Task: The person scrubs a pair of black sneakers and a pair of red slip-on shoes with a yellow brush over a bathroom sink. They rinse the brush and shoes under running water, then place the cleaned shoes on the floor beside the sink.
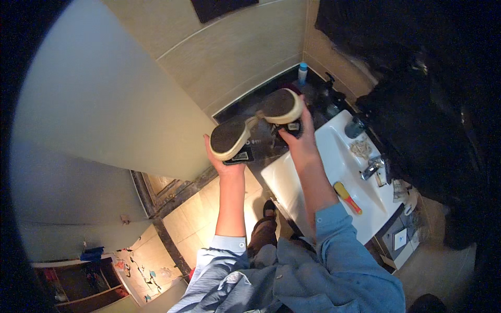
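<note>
My left hand (pixel 226 167) grips what looks like a canvas shoe (pixel 230 137), its dark sole turned up and bordered by a cream rim. Another such shoe (pixel 280 105) is in my right hand (pixel 298 137), farther forward and to the right. The two shoes meet or overlap at a narrow cream part; I cannot tell exactly how they join. A dark labelled flap shows beneath each. Both are held up above a dark countertop (pixel 261 148). Right of my forearm, a brush (pixel 347 197) with a yellowish head and red handle lies in the white washbasin (pixel 332 156).
Tangled pale laces or cord (pixel 361 148) lie on the basin ledge near a chrome tap (pixel 372 168) and a dark tumbler (pixel 354 128). A blue-capped bottle (pixel 302 73) stands at the back corner. A pale panel (pixel 117 105) rises left; open shelves (pixel 84 279) sit lower left.
</note>
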Available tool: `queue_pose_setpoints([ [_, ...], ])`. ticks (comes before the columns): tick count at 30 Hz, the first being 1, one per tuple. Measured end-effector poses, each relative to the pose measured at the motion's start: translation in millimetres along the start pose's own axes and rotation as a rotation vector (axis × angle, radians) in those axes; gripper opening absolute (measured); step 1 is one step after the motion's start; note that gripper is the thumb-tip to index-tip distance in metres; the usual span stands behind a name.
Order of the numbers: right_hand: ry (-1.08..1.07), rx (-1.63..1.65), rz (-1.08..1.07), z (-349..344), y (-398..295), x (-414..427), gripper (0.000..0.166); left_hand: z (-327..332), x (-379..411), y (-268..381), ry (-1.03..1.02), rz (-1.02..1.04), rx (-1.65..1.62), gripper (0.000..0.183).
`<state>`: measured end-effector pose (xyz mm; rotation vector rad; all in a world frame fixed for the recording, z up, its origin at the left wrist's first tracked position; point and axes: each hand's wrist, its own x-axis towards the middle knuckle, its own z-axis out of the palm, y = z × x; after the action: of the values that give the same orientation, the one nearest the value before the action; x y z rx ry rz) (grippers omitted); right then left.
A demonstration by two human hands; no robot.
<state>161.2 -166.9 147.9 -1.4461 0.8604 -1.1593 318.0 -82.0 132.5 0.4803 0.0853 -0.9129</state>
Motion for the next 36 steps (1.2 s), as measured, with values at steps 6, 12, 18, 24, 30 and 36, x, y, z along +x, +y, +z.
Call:
queue_pose_setpoints([
  [6,0.235,0.856,0.307,-104.8,-24.0,-61.2,0.047,32.7,-99.6,-29.8,-0.221,-0.064,-0.095,0.047],
  [12,0.336,0.789,0.045,-150.5,-34.7,-117.7,0.042,26.4,-135.7,-67.2,-0.466,-0.167,-0.271,0.052],
  [18,0.443,1.562,0.352,-189.0,-65.6,-116.2,0.043,54.6,-175.7,-84.9,-0.554,-0.157,-0.193,0.046],
  [24,0.345,1.542,0.327,-202.3,-47.9,-128.0,0.039,50.9,-182.2,-91.1,-0.589,-0.160,-0.187,0.045],
  [30,0.322,1.292,0.269,-202.3,-21.1,-138.8,0.049,23.4,-167.9,-98.9,-0.458,-0.193,-0.189,0.044],
  [36,0.296,0.218,0.128,-184.9,3.8,-175.4,0.069,-15.3,-155.1,-107.8,-0.294,-0.277,-0.154,0.041],
])
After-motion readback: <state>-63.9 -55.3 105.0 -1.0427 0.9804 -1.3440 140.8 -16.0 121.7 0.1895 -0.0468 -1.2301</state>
